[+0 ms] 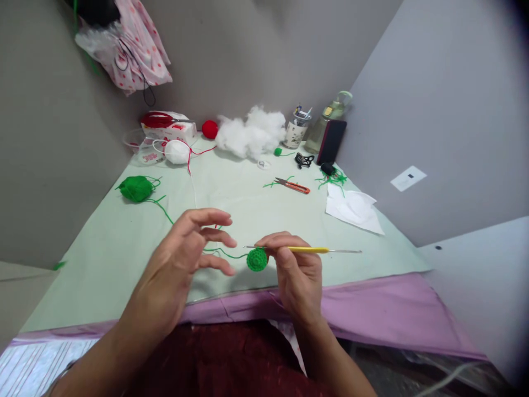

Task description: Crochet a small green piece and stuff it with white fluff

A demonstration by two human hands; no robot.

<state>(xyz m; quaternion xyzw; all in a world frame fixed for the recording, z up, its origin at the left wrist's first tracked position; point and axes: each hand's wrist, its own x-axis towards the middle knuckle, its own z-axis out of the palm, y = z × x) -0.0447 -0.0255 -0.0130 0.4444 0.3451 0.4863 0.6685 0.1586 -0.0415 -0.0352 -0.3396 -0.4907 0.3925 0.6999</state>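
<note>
My right hand (298,270) is closed around a crochet hook (309,250) with a yellow handle, which lies level and points its tip to the left. A small round green crochet piece (257,259) hangs by the hook, against the fingertips of that hand. Left of it my left hand (182,259) is held up with its fingers apart, gripping nothing. Green yarn (225,253) runs from the crochet piece to behind the left hand. Farther back on the left, the yarn leads toward a green yarn ball (136,188).
Orange thread snips (292,186) lie mid-table near green scraps (336,176) and a white paper (353,208). Along the back are white stuffing (250,132), a red yarn ball (210,129), white yarn (177,151), red scissors (159,119), a pen cup (296,131), a bottle (320,129) and a phone (332,142).
</note>
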